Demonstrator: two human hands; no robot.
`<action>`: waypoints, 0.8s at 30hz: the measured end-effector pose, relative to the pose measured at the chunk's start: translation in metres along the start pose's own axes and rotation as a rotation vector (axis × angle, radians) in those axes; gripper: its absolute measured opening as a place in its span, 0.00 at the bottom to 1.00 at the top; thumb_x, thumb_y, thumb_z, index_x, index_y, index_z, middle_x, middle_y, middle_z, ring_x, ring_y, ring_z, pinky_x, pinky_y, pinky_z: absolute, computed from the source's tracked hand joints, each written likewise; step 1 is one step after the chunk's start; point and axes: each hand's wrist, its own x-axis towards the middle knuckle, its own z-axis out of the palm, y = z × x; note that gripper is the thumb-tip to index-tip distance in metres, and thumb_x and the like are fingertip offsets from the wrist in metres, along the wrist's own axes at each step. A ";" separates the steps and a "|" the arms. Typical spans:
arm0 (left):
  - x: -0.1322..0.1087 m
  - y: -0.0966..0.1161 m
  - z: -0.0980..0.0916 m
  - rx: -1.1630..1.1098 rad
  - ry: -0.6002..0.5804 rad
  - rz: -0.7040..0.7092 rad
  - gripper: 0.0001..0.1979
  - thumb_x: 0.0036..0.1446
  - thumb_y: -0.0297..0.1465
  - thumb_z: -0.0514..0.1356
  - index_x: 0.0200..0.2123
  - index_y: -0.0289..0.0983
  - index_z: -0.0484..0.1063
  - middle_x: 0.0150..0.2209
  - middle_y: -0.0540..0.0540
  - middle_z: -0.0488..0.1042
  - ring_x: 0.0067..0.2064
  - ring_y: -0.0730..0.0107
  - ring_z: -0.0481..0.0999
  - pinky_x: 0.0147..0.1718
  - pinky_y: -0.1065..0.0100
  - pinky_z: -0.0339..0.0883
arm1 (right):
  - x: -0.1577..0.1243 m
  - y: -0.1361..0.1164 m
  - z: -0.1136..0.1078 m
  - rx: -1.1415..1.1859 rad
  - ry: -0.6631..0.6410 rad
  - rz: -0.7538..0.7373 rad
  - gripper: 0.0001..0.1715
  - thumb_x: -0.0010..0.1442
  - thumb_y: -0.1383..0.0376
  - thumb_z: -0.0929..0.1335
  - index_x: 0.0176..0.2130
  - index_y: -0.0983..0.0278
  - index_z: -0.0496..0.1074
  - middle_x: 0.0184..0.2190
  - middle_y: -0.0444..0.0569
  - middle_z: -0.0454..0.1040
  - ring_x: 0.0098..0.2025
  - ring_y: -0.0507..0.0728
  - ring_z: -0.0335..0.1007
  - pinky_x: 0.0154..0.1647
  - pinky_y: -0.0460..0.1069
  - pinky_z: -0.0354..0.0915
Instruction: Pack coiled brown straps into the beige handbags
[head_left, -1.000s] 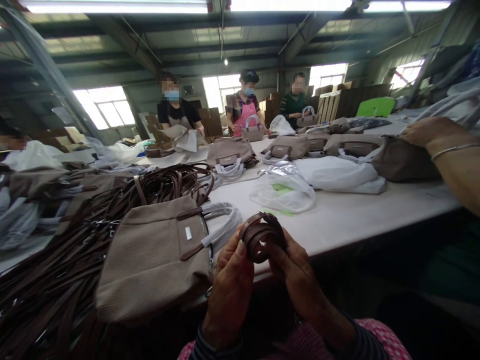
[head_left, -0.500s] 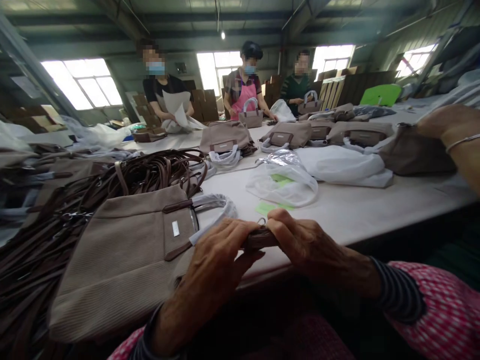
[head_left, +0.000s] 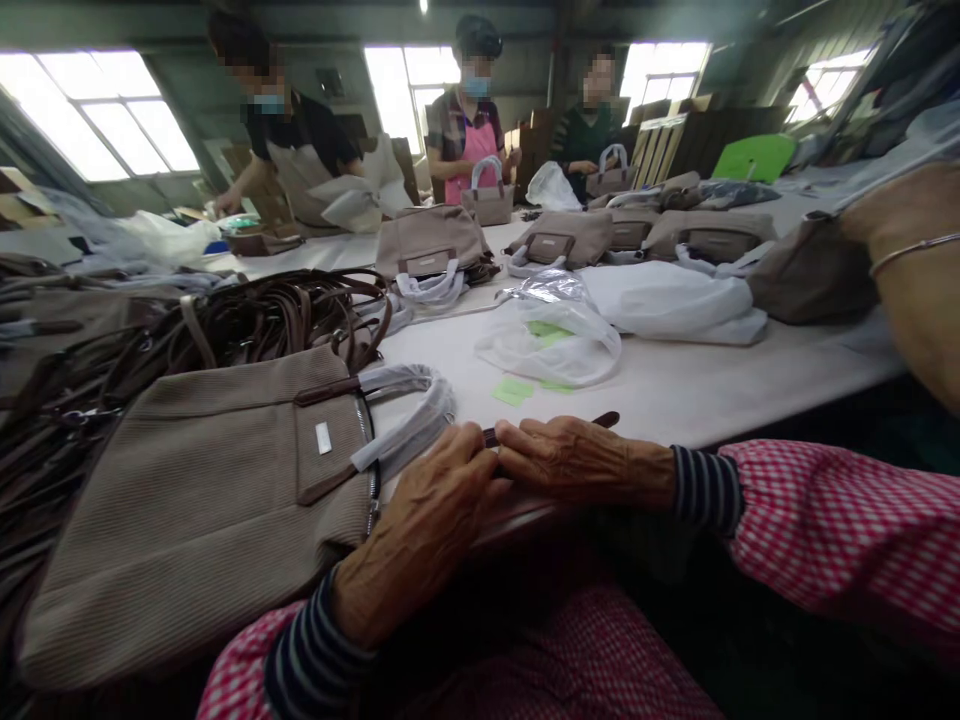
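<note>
Leather strap (head_left: 600, 420) pinched between left hand (head_left: 412, 520), right hand (head_left: 570, 450) (both curled)

the left hand (head_left: 416, 515) and right hand (head_left: 577, 450) meet in front of the body, backs facing up, both closed in a pinching grip. the left fingers (head_left: 461, 450) curl toward the right fingers (head_left: 525, 440), and the fingertips of the two hands almost touch. the left forearm (head_left: 367, 595) rises from the lower left, ending in a striped cuff (head_left: 311, 640). the right forearm (head_left: 637, 475) runs nearly level from the right, with a striped cuff (head_left: 705, 490) and a pink checked oversleeve (head_left: 840, 520) above it.
</note>
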 end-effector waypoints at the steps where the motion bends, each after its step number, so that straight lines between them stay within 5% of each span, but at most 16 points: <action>1: 0.003 0.001 0.002 -0.045 -0.027 0.017 0.06 0.72 0.29 0.56 0.43 0.38 0.73 0.46 0.44 0.71 0.47 0.60 0.69 0.49 0.57 0.70 | 0.000 0.001 -0.002 0.029 -0.015 0.008 0.14 0.75 0.71 0.56 0.53 0.69 0.66 0.52 0.58 0.71 0.38 0.58 0.70 0.29 0.51 0.65; 11: 0.012 -0.005 -0.009 0.031 -0.180 0.242 0.12 0.74 0.28 0.53 0.38 0.36 0.75 0.47 0.43 0.72 0.48 0.59 0.67 0.46 0.58 0.66 | -0.018 0.029 -0.027 0.877 -0.183 0.171 0.23 0.70 0.60 0.70 0.62 0.57 0.67 0.63 0.52 0.63 0.52 0.57 0.72 0.57 0.54 0.68; 13: 0.013 -0.007 -0.014 0.047 -0.208 0.261 0.12 0.73 0.28 0.55 0.38 0.36 0.76 0.46 0.43 0.71 0.47 0.59 0.67 0.44 0.58 0.65 | -0.019 0.029 -0.024 0.951 -0.173 0.208 0.28 0.66 0.56 0.73 0.62 0.57 0.69 0.63 0.52 0.63 0.56 0.60 0.70 0.60 0.56 0.66; 17: 0.011 -0.009 -0.016 0.019 -0.199 0.284 0.09 0.73 0.29 0.56 0.38 0.36 0.74 0.45 0.44 0.71 0.48 0.60 0.66 0.44 0.60 0.64 | -0.021 0.029 -0.015 1.005 -0.102 0.231 0.17 0.72 0.60 0.66 0.58 0.57 0.74 0.62 0.52 0.64 0.56 0.58 0.69 0.63 0.56 0.63; 20: 0.010 -0.009 -0.014 -0.007 -0.198 0.276 0.09 0.73 0.28 0.56 0.38 0.36 0.74 0.44 0.44 0.70 0.47 0.61 0.66 0.44 0.61 0.64 | -0.023 0.029 -0.015 0.987 -0.112 0.227 0.19 0.73 0.63 0.64 0.60 0.57 0.72 0.62 0.52 0.63 0.53 0.57 0.70 0.60 0.55 0.64; 24: 0.009 -0.011 -0.013 -0.035 -0.187 0.280 0.11 0.73 0.28 0.56 0.36 0.36 0.73 0.41 0.46 0.70 0.46 0.62 0.65 0.44 0.61 0.63 | -0.024 0.021 -0.026 1.021 -0.122 0.253 0.21 0.77 0.58 0.59 0.59 0.61 0.72 0.53 0.53 0.70 0.51 0.57 0.71 0.59 0.54 0.64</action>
